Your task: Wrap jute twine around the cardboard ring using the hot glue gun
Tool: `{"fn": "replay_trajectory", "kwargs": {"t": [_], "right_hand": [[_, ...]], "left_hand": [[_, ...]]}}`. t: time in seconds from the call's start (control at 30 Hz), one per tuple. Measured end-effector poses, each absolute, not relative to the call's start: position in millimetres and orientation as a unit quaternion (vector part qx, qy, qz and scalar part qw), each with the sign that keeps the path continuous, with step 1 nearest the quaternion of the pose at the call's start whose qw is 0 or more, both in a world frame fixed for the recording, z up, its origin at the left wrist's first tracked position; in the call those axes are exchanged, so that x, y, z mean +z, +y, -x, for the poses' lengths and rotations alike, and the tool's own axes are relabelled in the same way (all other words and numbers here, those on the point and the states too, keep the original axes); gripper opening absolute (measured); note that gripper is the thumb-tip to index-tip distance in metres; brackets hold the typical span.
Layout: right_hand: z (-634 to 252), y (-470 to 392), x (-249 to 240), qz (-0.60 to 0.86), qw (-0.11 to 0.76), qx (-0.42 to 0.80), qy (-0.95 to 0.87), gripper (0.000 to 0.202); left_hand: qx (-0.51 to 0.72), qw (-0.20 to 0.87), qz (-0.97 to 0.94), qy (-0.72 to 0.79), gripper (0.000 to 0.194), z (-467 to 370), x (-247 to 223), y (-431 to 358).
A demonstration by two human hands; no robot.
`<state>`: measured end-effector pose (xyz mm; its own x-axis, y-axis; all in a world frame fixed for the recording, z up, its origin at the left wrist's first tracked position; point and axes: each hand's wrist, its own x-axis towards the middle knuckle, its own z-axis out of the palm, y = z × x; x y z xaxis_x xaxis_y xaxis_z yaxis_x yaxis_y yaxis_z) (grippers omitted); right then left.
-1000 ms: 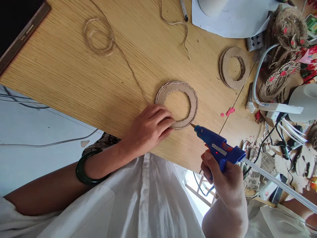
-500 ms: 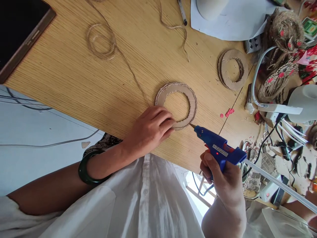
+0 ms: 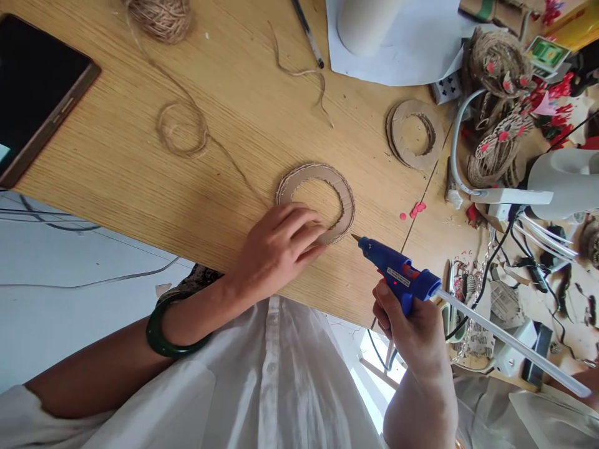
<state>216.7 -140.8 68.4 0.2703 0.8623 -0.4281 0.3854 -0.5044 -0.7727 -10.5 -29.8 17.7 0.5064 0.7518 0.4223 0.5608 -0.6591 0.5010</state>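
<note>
A flat cardboard ring lies near the table's front edge, with twine running round its outer rim. My left hand grips the ring's near left side, fingers together; its fingertips and thumb are partly hidden. A strand of twine leads from beside that hand to a loose coil and on towards a ball of twine. My right hand is closed round the handle of a blue hot glue gun, a long clear glue stick out of its back. The nozzle points at the ring's right edge, slightly apart from it.
More cardboard rings lie stacked to the right, near small red paper dots. A black-screened device sits at left. A pen, a short twine piece and white paper lie behind. Cables and craft scraps crowd the right.
The glue gun's nozzle has drawn a little away from the ring's edge. My left hand keeps its hold on the ring. The whole view has shifted, bringing the twine ball into sight.
</note>
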Motion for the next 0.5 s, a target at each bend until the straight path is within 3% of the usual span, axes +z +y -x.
{"fn": "replay_trajectory", "kwargs": {"t": [0.5], "right_hand": [[-212.6,-128.7,68.1,0.739,0.276,0.463,-0.404,0.032]], "left_hand": [[0.308,0.176,-0.862,0.363,0.018,23.4,4.8,-30.3]]}}
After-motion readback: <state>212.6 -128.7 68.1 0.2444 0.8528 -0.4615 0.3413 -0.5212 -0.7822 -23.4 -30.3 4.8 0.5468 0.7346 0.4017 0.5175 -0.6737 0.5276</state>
